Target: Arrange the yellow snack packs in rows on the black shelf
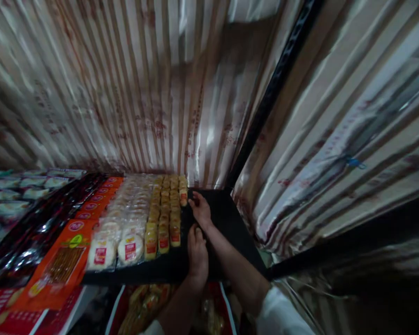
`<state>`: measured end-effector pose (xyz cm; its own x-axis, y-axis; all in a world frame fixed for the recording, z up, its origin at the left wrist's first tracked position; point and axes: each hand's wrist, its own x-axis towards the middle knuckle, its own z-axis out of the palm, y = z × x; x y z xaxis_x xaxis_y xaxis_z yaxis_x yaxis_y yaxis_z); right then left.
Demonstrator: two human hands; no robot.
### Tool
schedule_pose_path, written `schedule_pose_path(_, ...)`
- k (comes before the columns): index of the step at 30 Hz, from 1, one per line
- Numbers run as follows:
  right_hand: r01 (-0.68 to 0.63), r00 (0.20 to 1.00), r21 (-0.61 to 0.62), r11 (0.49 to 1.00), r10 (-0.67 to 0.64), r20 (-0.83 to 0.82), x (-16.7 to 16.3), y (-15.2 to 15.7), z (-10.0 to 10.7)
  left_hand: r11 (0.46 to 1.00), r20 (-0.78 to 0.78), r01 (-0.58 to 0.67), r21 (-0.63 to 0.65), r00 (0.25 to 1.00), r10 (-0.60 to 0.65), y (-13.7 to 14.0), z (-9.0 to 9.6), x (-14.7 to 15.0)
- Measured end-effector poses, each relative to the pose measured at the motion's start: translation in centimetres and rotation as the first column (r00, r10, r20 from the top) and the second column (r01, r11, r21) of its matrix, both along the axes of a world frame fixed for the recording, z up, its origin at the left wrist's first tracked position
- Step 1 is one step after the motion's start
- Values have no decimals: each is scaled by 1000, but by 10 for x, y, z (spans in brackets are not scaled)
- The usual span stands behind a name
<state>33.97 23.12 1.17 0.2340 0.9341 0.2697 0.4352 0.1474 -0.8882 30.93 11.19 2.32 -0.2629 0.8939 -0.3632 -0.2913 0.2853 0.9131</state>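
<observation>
My right hand reaches over the black shelf, its fingers apart and slightly bent. Its fingertips are beside the front packet of a short row of small golden packaged snacks, with a narrow gap between. Nearer to me, my left hand is closed, with fingers curled together; what it holds, if anything, is hidden. To the left of both hands stand longer rows of the same small snack packets, with red labels at the front.
White round crackers in clear packs line up further left, then orange pretzel-stick bags and dark shiny packs. A red-sided box of wrapped snacks sits below the shelf edge. Striped sheeting hangs behind; a black post rises at the corner.
</observation>
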Motion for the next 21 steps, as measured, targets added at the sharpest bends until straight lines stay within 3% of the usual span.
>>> schedule_pose_path(7,-28,979,80,996,11,202,-19,33,13,999,83,47,-25,996,-45,-1,6,-4)
schedule_pose_path(14,-82,986,171,982,55,155,-6,23,18,1000,97,13,-18,995,-11,0,-5,2)
schedule_pose_path(16,-26,997,150,988,15,73,4,18,21,1000,99,17,-15,995,-16,1,-5,4)
schedule_pose_path(18,62,990,75,995,-52,-128,14,11,23,999,106,5,-36,994,-1,4,-2,4)
schedule_pose_path(21,115,831,-132,985,-168,-531,25,-8,20,997,119,-24,-76,992,33,10,8,2)
